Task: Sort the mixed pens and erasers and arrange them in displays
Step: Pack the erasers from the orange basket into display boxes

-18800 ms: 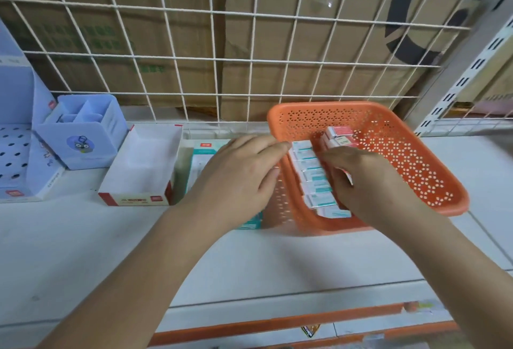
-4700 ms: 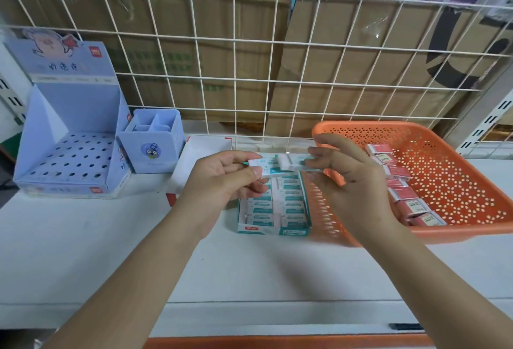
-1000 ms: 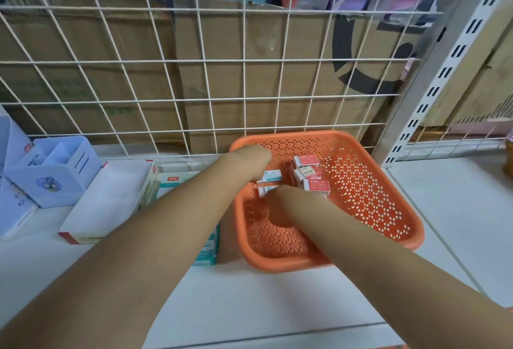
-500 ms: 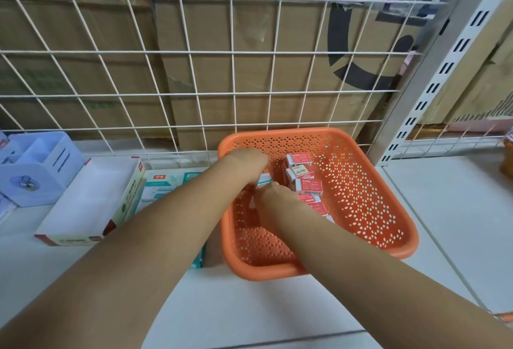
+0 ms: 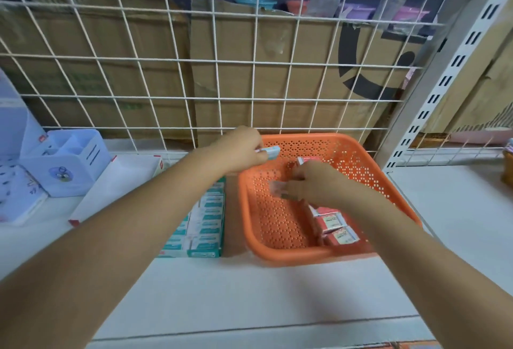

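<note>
An orange perforated basket [image 5: 361, 162] sits on the white shelf. Several red-wrapped erasers [image 5: 331, 222] lie in a row inside it. My left hand [image 5: 241, 148] is raised over the basket's far left corner and pinches a teal-wrapped eraser [image 5: 270, 151]. My right hand [image 5: 311, 182] is down in the basket with its fingers on a blurred eraser [image 5: 277, 189]; whether it grips it is unclear. Left of the basket stands a teal display box [image 5: 200, 226] filled with teal erasers.
An empty white tray box with red trim [image 5: 111, 187] lies left of the teal box. A pale blue pen holder [image 5: 66, 165] and a blue display stand [image 5: 16, 196] are at the far left. White wire mesh [image 5: 216, 71] backs the shelf; an upright [image 5: 433, 90] stands at right.
My left hand has lifted out of the basket with a teal eraser between its fingers. My right hand stays low in the basket and has shifted slightly toward the middle.
</note>
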